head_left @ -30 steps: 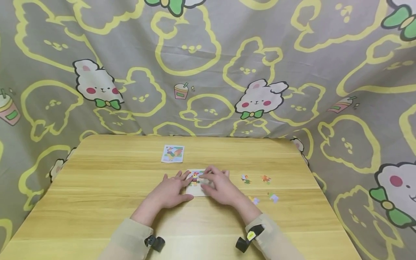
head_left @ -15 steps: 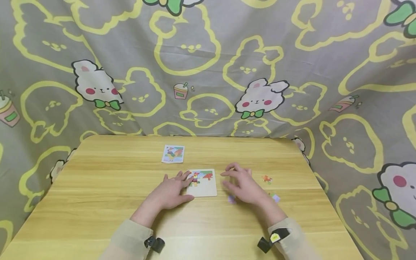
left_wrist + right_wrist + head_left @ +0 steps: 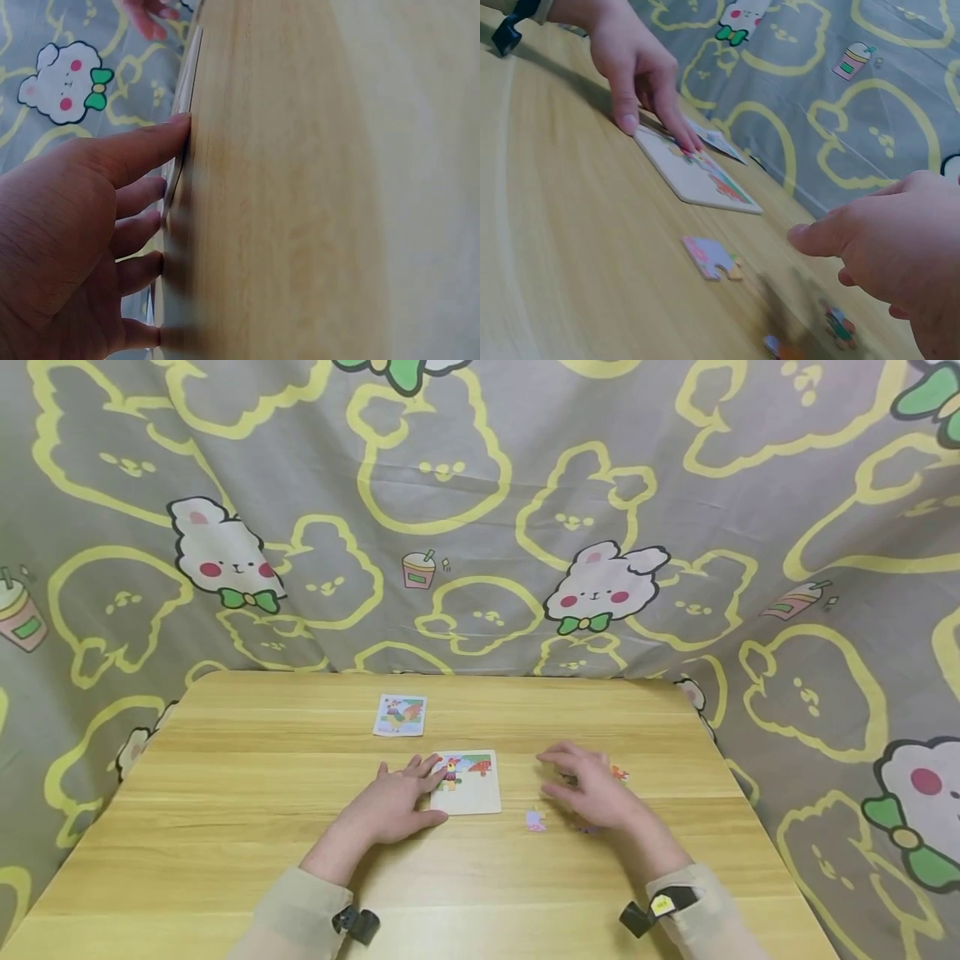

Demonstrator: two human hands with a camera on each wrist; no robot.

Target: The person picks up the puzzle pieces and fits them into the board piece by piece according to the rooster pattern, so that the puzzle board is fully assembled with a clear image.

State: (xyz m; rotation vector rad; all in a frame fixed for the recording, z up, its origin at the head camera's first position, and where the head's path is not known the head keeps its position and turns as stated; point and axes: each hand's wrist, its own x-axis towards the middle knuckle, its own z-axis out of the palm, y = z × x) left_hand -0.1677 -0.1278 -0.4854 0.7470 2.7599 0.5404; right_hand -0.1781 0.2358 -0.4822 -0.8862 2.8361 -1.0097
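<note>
My left hand [image 3: 393,806] rests with straight, spread fingers at the left side of a square puzzle board [image 3: 480,797]. In the left wrist view its thumb [image 3: 154,146] touches the board's edge. Pieces with a rooster's head and red feathers lie along the board's upper part; its lower right is bare white. My right hand [image 3: 592,789], fingers relaxed, hovers over loose puzzle pieces right of the board, holding nothing visible. Beneath it, in the right wrist view, are a green-and-orange piece [image 3: 840,326] and an orange-and-blue one [image 3: 780,348]. A lilac piece [image 3: 703,255] lies nearer the board.
A square picture card [image 3: 400,716] showing a rooster lies behind the board on the wooden table [image 3: 247,760]. An orange piece [image 3: 619,773] peeks out past the right hand. A grey patterned curtain [image 3: 480,552] hangs behind the table.
My right hand has left the board and moved right to the loose pieces. This uncovers red feathers at the board's upper right and the lilac piece. My left hand stays put.
</note>
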